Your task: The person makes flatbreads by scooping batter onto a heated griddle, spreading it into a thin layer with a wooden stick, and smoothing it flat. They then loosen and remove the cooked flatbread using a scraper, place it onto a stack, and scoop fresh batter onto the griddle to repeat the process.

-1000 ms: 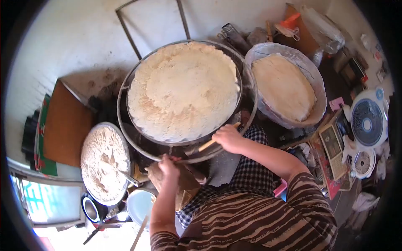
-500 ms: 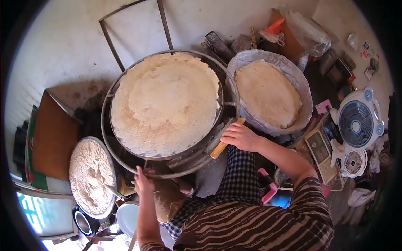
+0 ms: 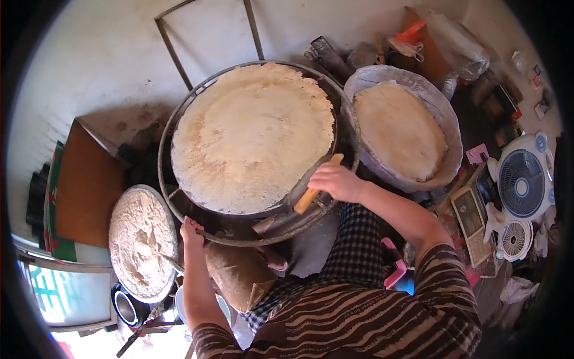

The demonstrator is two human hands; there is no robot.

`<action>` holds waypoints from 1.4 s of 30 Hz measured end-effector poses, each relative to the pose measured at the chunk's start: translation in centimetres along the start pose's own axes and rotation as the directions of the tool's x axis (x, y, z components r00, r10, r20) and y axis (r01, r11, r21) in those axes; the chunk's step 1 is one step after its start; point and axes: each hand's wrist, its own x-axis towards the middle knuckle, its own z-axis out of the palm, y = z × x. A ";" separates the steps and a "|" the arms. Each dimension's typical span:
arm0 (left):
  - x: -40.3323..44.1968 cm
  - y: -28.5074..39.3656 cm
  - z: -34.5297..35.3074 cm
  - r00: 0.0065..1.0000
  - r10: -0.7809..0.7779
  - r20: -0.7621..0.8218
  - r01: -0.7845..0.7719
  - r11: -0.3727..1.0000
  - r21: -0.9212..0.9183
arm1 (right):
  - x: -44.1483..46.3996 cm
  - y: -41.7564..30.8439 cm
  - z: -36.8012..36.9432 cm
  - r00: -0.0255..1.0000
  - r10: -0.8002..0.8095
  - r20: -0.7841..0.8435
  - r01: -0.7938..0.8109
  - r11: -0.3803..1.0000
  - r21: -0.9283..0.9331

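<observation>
A large round flatbread [image 3: 251,137] covers a round griddle, its edge ragged at the upper right. A metal ring [image 3: 165,179] surrounds the griddle. My left hand [image 3: 192,231] is closed on the ring at the lower left. My right hand [image 3: 338,181] grips a wooden-handled scraper [image 3: 306,201] at the griddle's lower right. The scraper's grey blade lies along the flatbread's edge; whether it touches the bread I cannot tell.
On the left stands a wide bowl of wet batter [image 3: 140,245] with a utensil in it. A lined basket [image 3: 451,128] on the right holds more flatbread [image 3: 399,131]. A fan [image 3: 520,185] stands at far right, and a brown sack [image 3: 236,269] lies by my legs.
My right hand has brought the scraper inward to the flatbread's edge. My left hand has shifted left along the ring. The whole view has moved slightly.
</observation>
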 end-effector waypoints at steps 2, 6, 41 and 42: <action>-1.7 -0.7 1.1 0.993 0.079 -0.084 -0.072 0.993 0.093 | 1.9 -3.0 1.2 0.994 -0.088 0.059 0.084 0.994 0.072; -7.3 -8.0 0.5 0.976 0.216 0.004 -0.213 0.958 0.190 | 4.3 -5.4 3.8 0.998 -0.036 0.048 0.030 0.992 0.124; -19.6 -2.8 0.2 0.235 0.495 0.837 -0.792 -0.402 0.460 | 16.0 -8.3 9.6 0.954 0.301 0.011 -0.280 0.901 -0.332; -18.8 -1.9 0.5 0.211 0.556 0.804 -0.787 -0.392 0.477 | 16.1 -7.2 10.0 0.943 0.330 -0.034 -0.314 0.855 -0.413</action>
